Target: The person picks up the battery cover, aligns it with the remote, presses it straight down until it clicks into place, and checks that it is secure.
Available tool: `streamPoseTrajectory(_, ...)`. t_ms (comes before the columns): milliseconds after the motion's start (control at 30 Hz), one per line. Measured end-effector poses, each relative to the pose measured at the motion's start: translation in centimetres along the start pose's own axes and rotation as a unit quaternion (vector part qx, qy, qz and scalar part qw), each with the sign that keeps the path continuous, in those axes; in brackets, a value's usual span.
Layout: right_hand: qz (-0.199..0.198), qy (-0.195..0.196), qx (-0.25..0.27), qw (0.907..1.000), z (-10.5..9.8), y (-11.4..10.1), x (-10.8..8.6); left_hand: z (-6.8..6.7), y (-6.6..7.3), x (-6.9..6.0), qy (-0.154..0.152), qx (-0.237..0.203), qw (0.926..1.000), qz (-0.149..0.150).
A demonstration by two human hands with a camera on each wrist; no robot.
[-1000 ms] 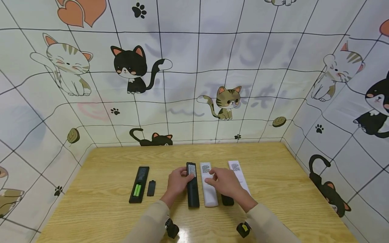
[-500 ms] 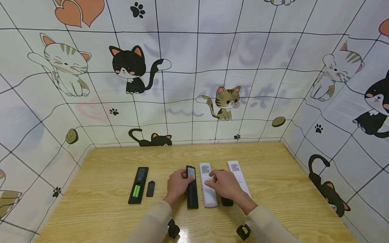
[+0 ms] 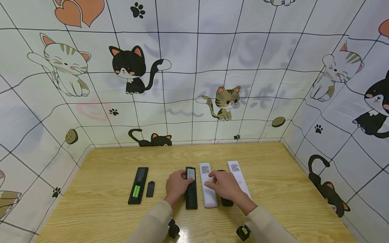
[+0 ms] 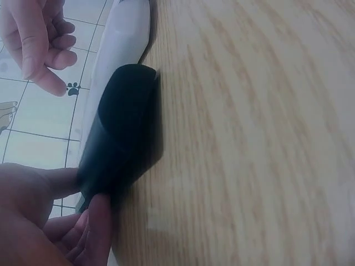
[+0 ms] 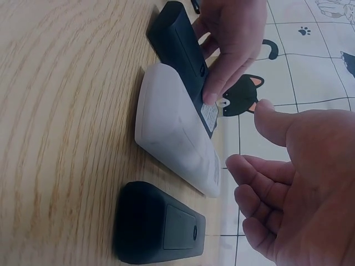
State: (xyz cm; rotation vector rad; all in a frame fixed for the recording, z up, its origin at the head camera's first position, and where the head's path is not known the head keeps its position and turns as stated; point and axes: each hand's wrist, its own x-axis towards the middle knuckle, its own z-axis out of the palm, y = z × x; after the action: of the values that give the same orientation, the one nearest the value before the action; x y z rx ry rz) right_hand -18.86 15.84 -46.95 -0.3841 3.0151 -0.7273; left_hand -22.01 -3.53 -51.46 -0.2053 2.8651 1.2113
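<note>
My left hand [image 3: 176, 187] pinches the upper part of a black remote control [image 3: 191, 195] between thumb and fingers. The remote lies back side up on the table, its printed label toward the far end. In the left wrist view its rounded near end [image 4: 125, 111] faces the camera. Just right of it lies a white remote [image 3: 208, 197], also back side up. Above that and a second black remote [image 3: 227, 201] hovers my right hand [image 3: 226, 185], fingers loosely bent and holding nothing. The right wrist view shows this black remote [image 5: 158, 227] with its battery cover on.
Another white remote [image 3: 239, 173] lies at the right, partly hidden by the right hand. On the left, a black remote [image 3: 133, 199] shows two green batteries [image 3: 136, 191] in its uncovered compartment. A loose battery cover [image 3: 150, 189] lies beside it. Cat-print cloth walls enclose the wooden table [image 3: 258, 222].
My left hand and the black remote have shifted slightly toward me and a little left. The right hand has stayed nearly in place.
</note>
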Motion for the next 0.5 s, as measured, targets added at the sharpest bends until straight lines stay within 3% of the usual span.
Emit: streamPoseTrajectory(500,-0.008,-0.003,0.006,0.9999,-0.06,-0.08,-0.23,0.32,-0.24,0.22,0.006,0.024,0.9997,0.003)
